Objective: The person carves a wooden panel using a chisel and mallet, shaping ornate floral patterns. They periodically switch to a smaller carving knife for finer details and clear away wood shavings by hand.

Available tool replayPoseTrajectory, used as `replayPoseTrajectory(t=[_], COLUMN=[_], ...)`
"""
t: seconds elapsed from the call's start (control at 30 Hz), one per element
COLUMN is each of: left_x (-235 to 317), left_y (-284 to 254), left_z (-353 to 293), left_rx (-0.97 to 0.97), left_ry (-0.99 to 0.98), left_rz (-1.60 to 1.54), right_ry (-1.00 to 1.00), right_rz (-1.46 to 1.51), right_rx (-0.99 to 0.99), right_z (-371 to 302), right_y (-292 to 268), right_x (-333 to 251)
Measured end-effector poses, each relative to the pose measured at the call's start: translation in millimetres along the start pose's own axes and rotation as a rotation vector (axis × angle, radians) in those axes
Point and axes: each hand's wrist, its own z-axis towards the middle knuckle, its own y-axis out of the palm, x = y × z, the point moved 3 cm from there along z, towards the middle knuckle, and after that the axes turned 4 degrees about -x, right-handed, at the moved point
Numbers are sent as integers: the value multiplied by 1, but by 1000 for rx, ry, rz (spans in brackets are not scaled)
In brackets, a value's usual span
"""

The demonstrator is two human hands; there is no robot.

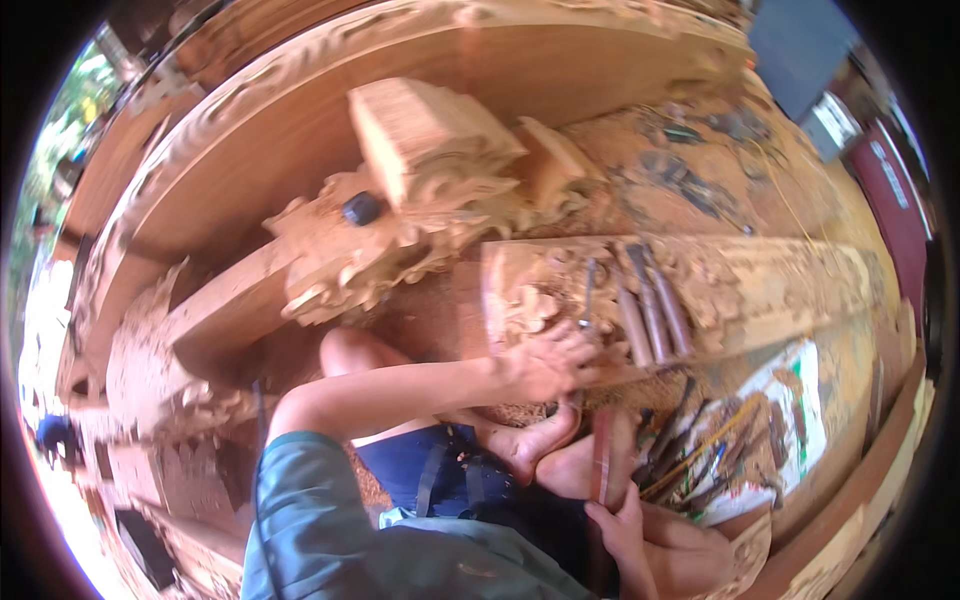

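Note:
A long carved wooden panel (720, 300) lies in front of me. My left hand (550, 362) rests at its near left edge, fingers apart and slightly blurred. Just beyond those fingertips is a slim metal tool (589, 290), lying on the carving; I cannot make out any grip on it. To the right of that hand, several chisels with brown wooden handles (652, 305) lie side by side across the panel. Down by my lap, my right hand (626, 525) is closed round the lower end of a reddish-brown wooden stick (602, 455), which points away from me beside my foot.
Many carving tools lie on a white sheet (812, 385) at the right. A large carved block (430, 150) and a round black object (361, 208) sit ahead on carved wood. A power tool (690, 185) and yellow cord (785, 190) lie at the far right among shavings.

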Motion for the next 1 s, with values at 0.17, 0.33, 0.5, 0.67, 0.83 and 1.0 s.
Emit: replayPoseTrajectory(t=[0.17, 0.33, 0.5, 0.67, 0.83, 1.0], left_x=[58, 59, 88, 47, 56, 114], left_y=[-52, -44, -55, -42, -65, -86], left_z=[23, 0, -39, -43, -34, 8], left_rx=[-225, -21, 217, 278, 276, 316], left_ry=[-75, -101, -108, -291, -266, 124], left_rz=[495, 564, 776, 386, 550, 855], right_ry=[64, 124, 67, 166, 14, -187], right_rz=[-234, -184, -391, -425, -580, -716], right_rx=[100, 240, 202, 330, 678, 834], right_z=[30, 8, 16, -24, -37, -56], right_y=[18, 12, 9, -42, -122, -187], right_x=[-3, 19, -3, -24, -42, -59])
